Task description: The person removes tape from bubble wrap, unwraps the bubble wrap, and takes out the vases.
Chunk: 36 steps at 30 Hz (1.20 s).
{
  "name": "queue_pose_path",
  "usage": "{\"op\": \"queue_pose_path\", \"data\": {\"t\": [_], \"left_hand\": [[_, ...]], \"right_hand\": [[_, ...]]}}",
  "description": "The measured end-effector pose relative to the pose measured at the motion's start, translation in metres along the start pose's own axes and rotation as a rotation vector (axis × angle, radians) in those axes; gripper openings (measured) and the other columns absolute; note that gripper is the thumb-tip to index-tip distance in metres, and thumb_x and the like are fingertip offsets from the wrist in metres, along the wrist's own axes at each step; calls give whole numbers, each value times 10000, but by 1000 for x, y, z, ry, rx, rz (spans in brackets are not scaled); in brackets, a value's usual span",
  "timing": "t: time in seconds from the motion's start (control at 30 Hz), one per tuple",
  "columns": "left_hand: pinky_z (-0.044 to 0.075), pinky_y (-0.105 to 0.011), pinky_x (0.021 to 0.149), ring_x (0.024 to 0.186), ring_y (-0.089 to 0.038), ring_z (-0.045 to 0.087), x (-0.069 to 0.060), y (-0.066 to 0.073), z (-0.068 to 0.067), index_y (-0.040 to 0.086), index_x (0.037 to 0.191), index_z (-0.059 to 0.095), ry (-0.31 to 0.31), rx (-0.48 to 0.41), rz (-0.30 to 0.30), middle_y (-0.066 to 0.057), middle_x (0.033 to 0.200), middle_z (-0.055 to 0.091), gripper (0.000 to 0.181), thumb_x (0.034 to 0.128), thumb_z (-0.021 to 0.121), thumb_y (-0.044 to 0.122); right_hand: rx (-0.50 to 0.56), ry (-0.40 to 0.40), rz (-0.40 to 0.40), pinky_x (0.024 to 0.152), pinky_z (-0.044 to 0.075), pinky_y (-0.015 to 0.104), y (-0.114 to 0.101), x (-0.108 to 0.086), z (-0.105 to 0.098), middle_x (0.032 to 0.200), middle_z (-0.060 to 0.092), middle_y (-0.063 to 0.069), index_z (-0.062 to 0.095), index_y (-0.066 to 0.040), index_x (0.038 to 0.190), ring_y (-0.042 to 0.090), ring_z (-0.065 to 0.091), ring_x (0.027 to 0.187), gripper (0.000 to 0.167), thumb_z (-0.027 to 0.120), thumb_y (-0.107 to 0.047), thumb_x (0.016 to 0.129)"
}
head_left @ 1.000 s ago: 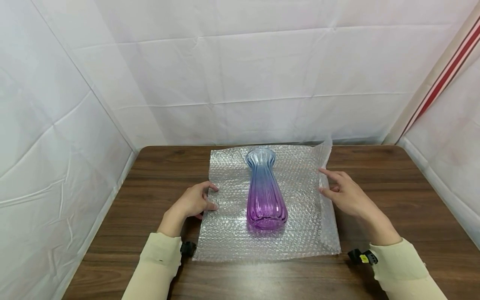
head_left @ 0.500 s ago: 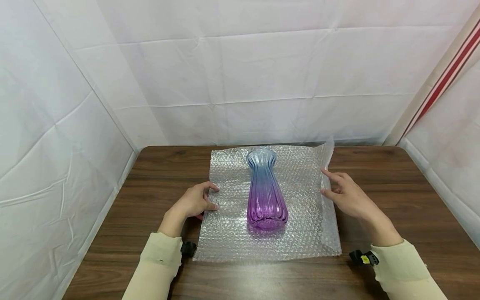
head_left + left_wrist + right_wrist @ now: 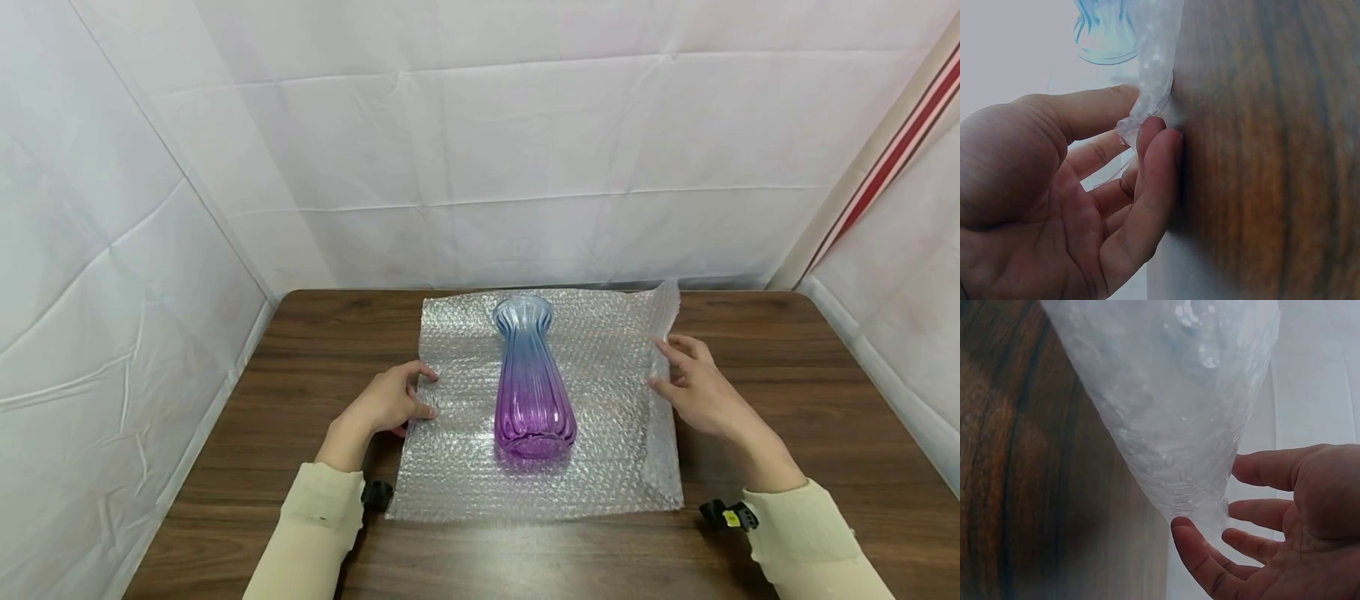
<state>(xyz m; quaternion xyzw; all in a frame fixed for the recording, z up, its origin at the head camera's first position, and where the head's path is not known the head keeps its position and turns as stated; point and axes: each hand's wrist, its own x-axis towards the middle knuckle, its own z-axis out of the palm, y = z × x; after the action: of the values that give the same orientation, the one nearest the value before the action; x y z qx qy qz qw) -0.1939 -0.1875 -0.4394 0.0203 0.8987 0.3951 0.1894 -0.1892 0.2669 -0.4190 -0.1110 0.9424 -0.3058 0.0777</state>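
Note:
A ribbed glass vase (image 3: 534, 392), blue at the neck and purple at the base, lies on a sheet of bubble wrap (image 3: 465, 475). Its mouth points to the far side. My left hand (image 3: 390, 400) pinches the sheet's left edge, thumb above and other fingers beneath, as the left wrist view shows. On the other side, my right hand (image 3: 705, 392) holds the raised right edge between spread, slightly bent fingers. In the right wrist view the bubble wrap (image 3: 1172, 419) narrows to a fold among the fingertips. Neither hand touches the vase.
The brown wooden table (image 3: 757, 350) bears the sheet, which reaches near its far edge. White cloth (image 3: 525, 150) hangs behind and at both sides. A small black device (image 3: 377, 497) sits at the left wrist, another black device (image 3: 729, 515) at the right.
My right hand has shifted slightly to the right, and the raised right edge of the bubble wrap, with its far corner, has moved outward with it. Left hand and vase stay put.

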Motion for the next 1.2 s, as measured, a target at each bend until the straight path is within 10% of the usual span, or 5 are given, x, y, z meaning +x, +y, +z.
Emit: {"op": "queue_pose_path", "data": {"t": [1.2], "left_hand": [[594, -356, 530, 653, -236, 610, 0, 0, -1, 177, 1366, 622, -7, -1, 1, -102, 835, 583, 529, 884, 827, 104]], "right_hand": [[-55, -38, 5, 949, 500, 632, 11, 5, 3, 1641, 137, 357, 230, 119, 1583, 543, 459, 1320, 670, 556, -146, 1061]]}}
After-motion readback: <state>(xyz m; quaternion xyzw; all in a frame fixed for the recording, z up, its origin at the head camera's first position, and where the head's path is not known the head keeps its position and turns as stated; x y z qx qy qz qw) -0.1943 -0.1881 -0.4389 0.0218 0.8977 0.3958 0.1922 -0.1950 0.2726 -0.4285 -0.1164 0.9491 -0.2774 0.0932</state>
